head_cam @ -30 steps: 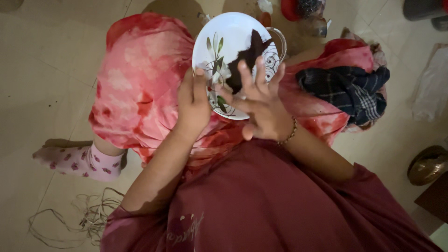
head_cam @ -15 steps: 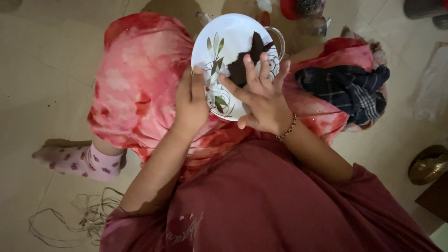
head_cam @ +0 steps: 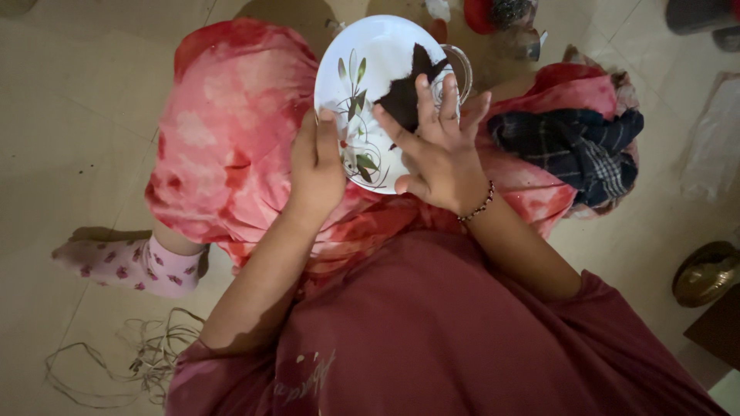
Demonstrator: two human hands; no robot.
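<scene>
From the head camera, looking down, a white plate [head_cam: 370, 69] with green leaf and flower drawings is held up over the person's lap. All places here are told from the plate.

The left hand [head_cam: 317, 166] is at the plate's lower left edge. Its grip is clamped on the rim, with the thumb on the front face of the plate and the other fingers hidden behind it.

The right hand [head_cam: 439, 146] is at the plate's lower right. Its fingers [head_cam: 425, 96] are spread apart and lie flat on a dark cloth [head_cam: 408, 88], pressing it onto the plate's face. The cloth sits on the right half of the plate, and a pointed bit of it sticks up near the top edge. A bead bracelet [head_cam: 479, 208] is on the right wrist, below the plate.

A clear glass rim [head_cam: 462, 65] peeks out just behind the plate's right edge.

Under the plate is a pink and red skirt [head_cam: 231, 131] spread over the knees. To the right of the plate, a dark checked cloth [head_cam: 574, 146] lies on the skirt. Far down to the left of the plate, a foot in a pink flowered sock [head_cam: 131, 266] rests on the tiled floor [head_cam: 69, 100]. Below that lies a thin tangled cord [head_cam: 123, 362]. Far to the lower right is a shiny brown round thing [head_cam: 705, 273].
</scene>
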